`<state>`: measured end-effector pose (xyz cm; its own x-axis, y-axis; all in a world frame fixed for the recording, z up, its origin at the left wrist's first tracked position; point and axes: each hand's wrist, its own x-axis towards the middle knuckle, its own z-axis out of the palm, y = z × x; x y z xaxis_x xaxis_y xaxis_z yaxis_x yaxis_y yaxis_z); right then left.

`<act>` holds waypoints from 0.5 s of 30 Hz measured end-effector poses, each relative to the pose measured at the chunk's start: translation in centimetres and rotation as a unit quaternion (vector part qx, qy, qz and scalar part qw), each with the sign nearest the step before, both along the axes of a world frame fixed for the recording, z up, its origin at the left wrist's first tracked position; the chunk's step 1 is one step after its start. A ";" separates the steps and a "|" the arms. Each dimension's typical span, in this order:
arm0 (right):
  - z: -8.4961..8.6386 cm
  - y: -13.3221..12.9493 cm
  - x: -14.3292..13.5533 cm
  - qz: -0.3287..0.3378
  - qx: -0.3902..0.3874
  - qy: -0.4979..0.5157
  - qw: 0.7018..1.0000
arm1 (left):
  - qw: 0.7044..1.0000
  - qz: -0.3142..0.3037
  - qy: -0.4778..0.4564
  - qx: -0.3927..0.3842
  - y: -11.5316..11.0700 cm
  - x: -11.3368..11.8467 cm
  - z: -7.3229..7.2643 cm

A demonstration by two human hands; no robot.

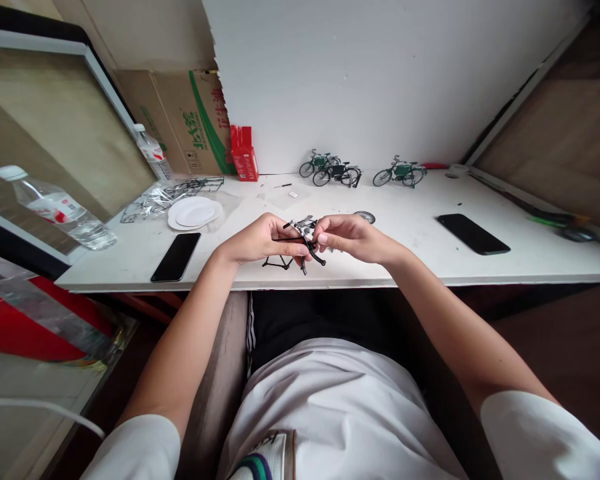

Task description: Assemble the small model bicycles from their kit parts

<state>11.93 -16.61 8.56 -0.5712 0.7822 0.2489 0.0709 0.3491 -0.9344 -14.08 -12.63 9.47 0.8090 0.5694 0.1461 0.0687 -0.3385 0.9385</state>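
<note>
Above the table's front edge, my left hand (264, 241) is closed on the black frame of a model bicycle (279, 264), thumb laid across it. Dark handlebars and a fork stick out on the frame's right side. My right hand (347, 239) pinches at that same end with thumb and forefinger; whether a small part sits between those fingertips I cannot make out. Just behind the right hand lies a small spoked wheel (365, 217). More small parts lie behind the frame, partly hidden by my hands.
Finished model bicycles (399, 173) stand along the back wall near a red box (244, 155). White plates (195, 213), part sprues (173, 193) and a water bottle (63, 208) are on the left. One phone (176, 257) lies left, another phone (473, 234) right.
</note>
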 end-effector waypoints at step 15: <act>0.3 -0.5 -0.6 0.032 -0.032 0.007 0.999 | 0.998 -0.043 0.016 -0.036 -0.3 -0.2 0.3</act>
<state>11.35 -17.12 8.83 -0.6169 0.7593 0.2071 0.0378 0.2914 -0.9559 -14.26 -12.95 9.80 0.8590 0.5057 0.0798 0.0735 -0.2762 0.9583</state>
